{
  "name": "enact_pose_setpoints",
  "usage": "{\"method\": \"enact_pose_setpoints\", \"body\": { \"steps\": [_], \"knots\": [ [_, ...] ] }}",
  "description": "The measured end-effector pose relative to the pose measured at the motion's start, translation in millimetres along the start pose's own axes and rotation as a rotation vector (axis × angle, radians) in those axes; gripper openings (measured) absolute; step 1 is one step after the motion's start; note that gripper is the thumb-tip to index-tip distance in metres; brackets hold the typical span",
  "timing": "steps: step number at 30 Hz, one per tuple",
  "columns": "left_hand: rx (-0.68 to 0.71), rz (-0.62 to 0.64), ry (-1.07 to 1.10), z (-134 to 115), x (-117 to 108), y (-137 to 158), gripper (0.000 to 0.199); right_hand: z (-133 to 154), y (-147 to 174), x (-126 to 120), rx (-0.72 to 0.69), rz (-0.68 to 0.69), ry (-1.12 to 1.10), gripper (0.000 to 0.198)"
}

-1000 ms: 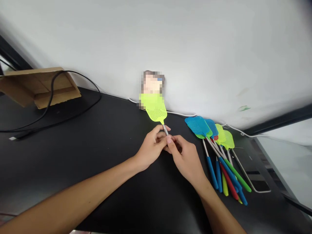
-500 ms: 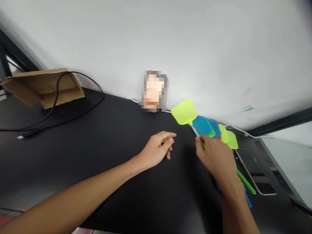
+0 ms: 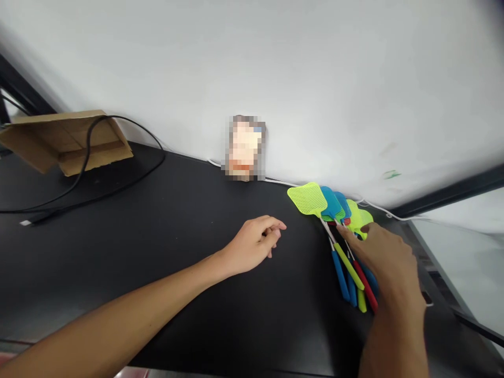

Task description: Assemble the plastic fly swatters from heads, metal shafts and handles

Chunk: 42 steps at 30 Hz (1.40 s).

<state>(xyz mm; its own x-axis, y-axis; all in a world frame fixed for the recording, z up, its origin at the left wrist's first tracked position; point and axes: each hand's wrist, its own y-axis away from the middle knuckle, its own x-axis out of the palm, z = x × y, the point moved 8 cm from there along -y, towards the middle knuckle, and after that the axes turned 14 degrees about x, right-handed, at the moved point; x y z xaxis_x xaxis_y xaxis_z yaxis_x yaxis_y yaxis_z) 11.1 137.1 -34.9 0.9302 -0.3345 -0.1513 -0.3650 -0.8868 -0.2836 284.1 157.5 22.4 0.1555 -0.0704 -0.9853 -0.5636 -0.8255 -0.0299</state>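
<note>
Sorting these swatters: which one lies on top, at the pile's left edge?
The yellow-green swatter with the yellow handle; its whole head shows, overlapping the blue swatter.

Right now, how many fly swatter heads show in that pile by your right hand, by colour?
Yellow-green heads: 3
Blue heads: 2
Red head, only a sliver: 1
Total: 6 showing; the stacking and the right hand may hide more.
</note>
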Motion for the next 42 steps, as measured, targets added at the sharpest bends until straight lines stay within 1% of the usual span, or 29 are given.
{"method": "enact_pose_setpoints", "body": {
  "steps": [4,8,14,21,23,26,30,33,35,38,42],
  "knots": [
    [0.013,0.021,-0.009,-2,2,1,0.028,-13,-8,13,0.074,0.073,0.015,0.084],
    [0.039,0.055,-0.045,-3,4,2,0.030,-15,-13,23,0.072,0.108,0.029,0.083],
    [0.057,0.084,-0.093,-6,5,2,0.030,0,-11,25,-0.076,0.107,0.030,0.067],
    [0.096,0.077,-0.127,-9,5,1,0.030,24,15,15,-0.212,0.136,-0.002,0.055],
    [0.114,0.079,-0.154,-13,6,2,0.030,33,22,12,-0.262,0.130,-0.047,0.050],
    [0.146,0.085,-0.230,-22,8,4,0.028,45,32,9,-0.354,0.163,-0.162,0.041],
    [0.178,0.028,-0.439,-32,3,6,0.027,60,45,7,-0.486,0.247,-0.335,0.031],
    [0.148,-0.023,-0.571,-30,-3,6,0.032,71,58,6,-0.551,0.290,-0.387,0.025],
    [0.138,-0.032,-0.629,-28,-6,5,0.036,79,68,5,-0.583,0.294,-0.406,0.023],
    [0.132,0.004,-0.699,-30,-5,5,0.039,90,82,3,-0.622,0.307,-0.474,0.021],
    [0.022,0.083,-0.726,-31,-1,12,0.041,98,96,0,-0.656,0.318,-0.523,0.021]
  ]
}}
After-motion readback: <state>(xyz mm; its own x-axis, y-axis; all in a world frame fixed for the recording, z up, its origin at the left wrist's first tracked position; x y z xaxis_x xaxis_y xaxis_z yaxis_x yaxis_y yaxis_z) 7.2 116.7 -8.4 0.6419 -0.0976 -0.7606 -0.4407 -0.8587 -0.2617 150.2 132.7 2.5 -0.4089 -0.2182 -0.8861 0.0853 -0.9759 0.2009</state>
